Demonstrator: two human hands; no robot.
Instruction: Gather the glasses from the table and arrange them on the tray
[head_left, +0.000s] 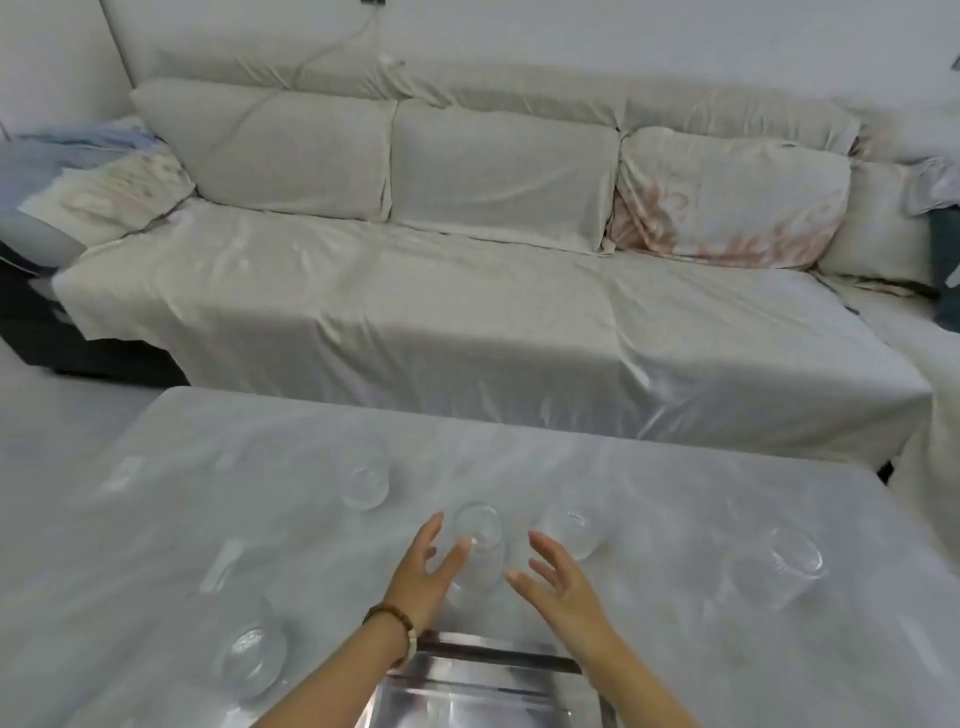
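Note:
Several clear glasses stand on the table's pale cloth (649, 483). One glass (479, 540) stands at the middle, between my two hands. My left hand (427, 569) is open just left of it, fingers spread, not touching it as far as I can tell. My right hand (558, 587) is open just right of it, fingers spread. Other glasses stand at the far middle-left (365, 480), beside the middle one (571, 530), at the right (784, 566) and at the near left (250, 657). A shiny metal tray (467, 691) lies at the near edge under my forearms.
A long sofa (467, 291) draped in a white sheet runs behind the table, with cushions along its back. A pile of cloth (98, 171) lies at its left end. Grey floor (47, 410) shows left of the table.

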